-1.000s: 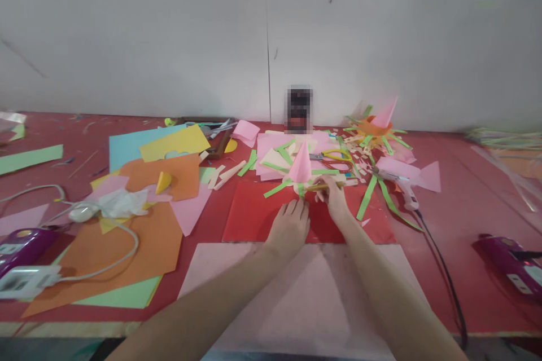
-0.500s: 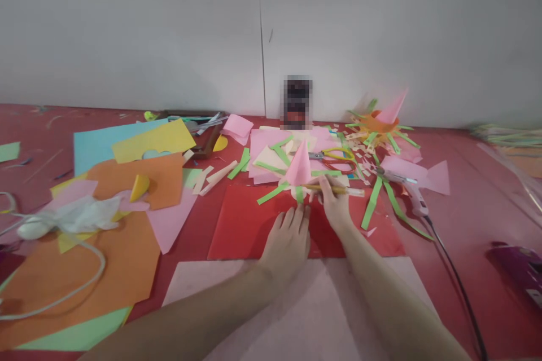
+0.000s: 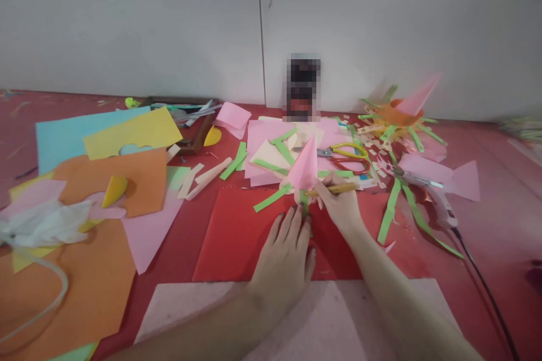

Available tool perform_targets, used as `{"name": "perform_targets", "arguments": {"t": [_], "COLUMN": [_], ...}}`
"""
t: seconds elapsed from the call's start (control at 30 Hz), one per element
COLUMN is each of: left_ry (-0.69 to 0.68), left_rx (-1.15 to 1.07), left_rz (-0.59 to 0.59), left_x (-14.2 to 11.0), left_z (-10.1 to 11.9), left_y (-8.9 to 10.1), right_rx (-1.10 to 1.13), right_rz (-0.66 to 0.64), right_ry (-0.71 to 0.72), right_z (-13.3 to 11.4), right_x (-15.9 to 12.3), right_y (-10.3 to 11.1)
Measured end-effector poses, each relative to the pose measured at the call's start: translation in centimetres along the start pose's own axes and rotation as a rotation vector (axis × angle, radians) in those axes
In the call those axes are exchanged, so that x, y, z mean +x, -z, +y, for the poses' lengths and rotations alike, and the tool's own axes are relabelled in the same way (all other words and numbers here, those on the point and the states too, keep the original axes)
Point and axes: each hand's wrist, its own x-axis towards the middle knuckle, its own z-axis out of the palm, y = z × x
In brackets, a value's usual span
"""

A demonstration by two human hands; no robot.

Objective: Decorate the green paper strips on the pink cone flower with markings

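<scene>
My left hand (image 3: 284, 254) lies flat on the red sheet (image 3: 228, 237), fingers stretched out, fingertips at a green paper strip (image 3: 304, 198). The strip runs down from the base of a pink paper cone (image 3: 305, 166), which stands upright at the sheet's far edge. A second green strip (image 3: 271, 198) sticks out to the left of the cone. In my right hand (image 3: 339, 203) is a slim yellow pencil-like stick (image 3: 341, 188), pinched near the cone's base. Its left end points at the green strip; whether it touches I cannot tell.
Behind the cone lie scissors (image 3: 347, 157) on pink paper. A glue gun (image 3: 440, 203) with a cord rests on the right, before a finished-looking cone on an orange base (image 3: 402, 113). Orange sheets (image 3: 93, 271) and a white cable (image 3: 55, 273) cover the left.
The view has shifted, so things at the sides sit farther out. My left hand stays flat, its thumb now showing. The right hand still grips the yellow stick, which is tilted slightly differently.
</scene>
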Motion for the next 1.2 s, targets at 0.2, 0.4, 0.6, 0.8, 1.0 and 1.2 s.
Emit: {"name": "perform_targets", "arguments": {"t": [0.2,0.4,0.6,0.8,1.0,1.2], "left_ry": [-0.003,-0.011,-0.009,-0.006,-0.006,-0.005], "left_rx": [-0.008,0.008,-0.006,0.0,-0.005,-0.013], "left_rz": [-0.011,-0.015,-0.016,-0.016,-0.033,-0.034], "left_x": [0.05,0.03,-0.01,0.02,-0.02,0.04], "left_z": [-0.03,-0.01,-0.03,-0.02,-0.03,0.02], "left_y": [0.09,0.18,0.09,0.17,-0.01,0.23], "right_rx": [-0.082,-0.159,-0.183,-0.16,-0.193,0.065], "right_rz": [-0.008,0.009,-0.024,0.013,-0.017,0.048], "right_ry": [0.002,0.052,0.023,0.064,0.032,-0.057], "right_z": [-0.09,-0.21,0.04,0.02,0.31,0.18], "right_x": [0.06,-0.02,-0.07,-0.04,0.05,0.4], "right_y": [-0.11,-0.26,-0.15,-0.25,0.03,0.19]}}
